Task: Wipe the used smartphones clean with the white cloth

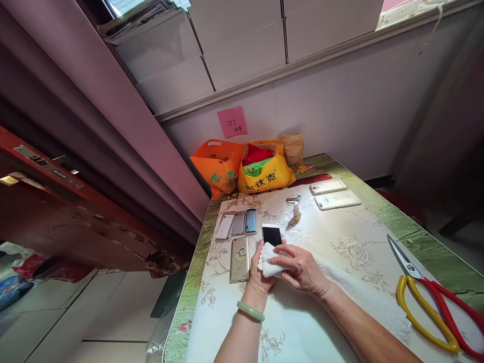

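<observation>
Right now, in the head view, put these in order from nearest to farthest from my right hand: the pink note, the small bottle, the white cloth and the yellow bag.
1. White cloth: touching the right hand, on its left side.
2. Small bottle: upright, just beyond the hand.
3. Yellow bag: farther back, left of the bottle.
4. Pink note: on the wall, higher than the bag.

Purple curtain (109, 101), reddish-brown door (75, 212) on L; pale wall (321, 111) behind tabletop (188, 302) w/ green border; pale tile flr (113, 302).
</observation>
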### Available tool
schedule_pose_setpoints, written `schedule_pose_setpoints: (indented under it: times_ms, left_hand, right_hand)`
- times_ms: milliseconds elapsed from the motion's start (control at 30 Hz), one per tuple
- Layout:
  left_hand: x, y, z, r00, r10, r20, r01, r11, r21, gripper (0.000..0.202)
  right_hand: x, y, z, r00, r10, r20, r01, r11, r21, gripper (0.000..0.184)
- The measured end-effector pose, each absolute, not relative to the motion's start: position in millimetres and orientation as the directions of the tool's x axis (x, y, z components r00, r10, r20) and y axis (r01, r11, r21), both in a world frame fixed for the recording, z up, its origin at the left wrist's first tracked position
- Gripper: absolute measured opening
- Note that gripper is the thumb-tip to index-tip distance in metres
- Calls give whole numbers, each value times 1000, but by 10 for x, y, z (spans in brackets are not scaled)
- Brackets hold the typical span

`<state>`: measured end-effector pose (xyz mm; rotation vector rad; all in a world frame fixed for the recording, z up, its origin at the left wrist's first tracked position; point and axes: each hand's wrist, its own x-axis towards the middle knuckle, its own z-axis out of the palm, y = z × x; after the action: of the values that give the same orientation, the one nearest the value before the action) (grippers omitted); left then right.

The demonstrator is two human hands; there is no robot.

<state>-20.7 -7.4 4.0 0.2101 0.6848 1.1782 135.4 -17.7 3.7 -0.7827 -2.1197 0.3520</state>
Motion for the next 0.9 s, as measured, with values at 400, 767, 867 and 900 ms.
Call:
schedule_pose_setpoints:
  times_ms: [400, 767, 867, 900]
  left_hand:
    - [-84, -160, 131, 318, 836, -447, -739, 514, 435, 30]
    - [-111, -65, 78, 150, 897, -416, -854, 330, 403, 30]
    - [-110, -49, 72, 111, 909, -401, -867, 286, 409, 33]
    - [-107, -52, 80, 125, 909, -399, -862, 298, 410, 36]
  right_hand:
    - [1363, -79, -87, 60, 788, 612, 691, 410, -595, 49]
    - [1307, -133, -67, -195, 824, 531, 729, 484, -484, 51]
    - [1347, -137, -30, -309, 799, 516, 650, 573, -498, 44]
    - [1361, -140, -16, -348, 781, 518, 610, 609, -508, 42]
